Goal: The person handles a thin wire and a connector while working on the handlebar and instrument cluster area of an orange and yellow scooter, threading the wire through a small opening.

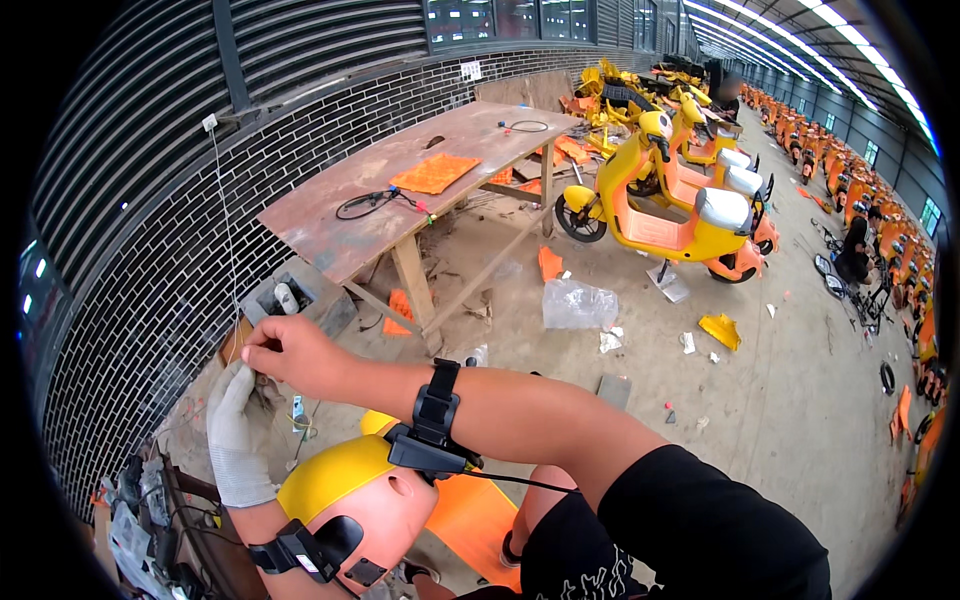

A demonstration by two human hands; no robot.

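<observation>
My left hand point(238, 425), in a white knit glove, is raised at the left with its fingers together, closed. My bare right hand point(298, 355) reaches across to it, fingers curled in a pinch right at the gloved fingertips. Whatever they hold is too small to make out. A thin white cord point(228, 220) hangs from a wall socket point(209, 122) and runs down to beside both hands. Below my forearms is a yellow and pale orange scooter body point(345, 490), partly covered by my arms. Black straps with small devices are around both forearms.
A worn wooden table point(330, 240) carries an orange sheet point(436, 173) and black cables point(368, 204). Yellow-orange scooters point(660, 225) stand to the right; plastic wrap point(580, 304) and scraps litter the floor. Dark clutter point(150, 510) lies at the lower left. Another person point(727, 95) is far back.
</observation>
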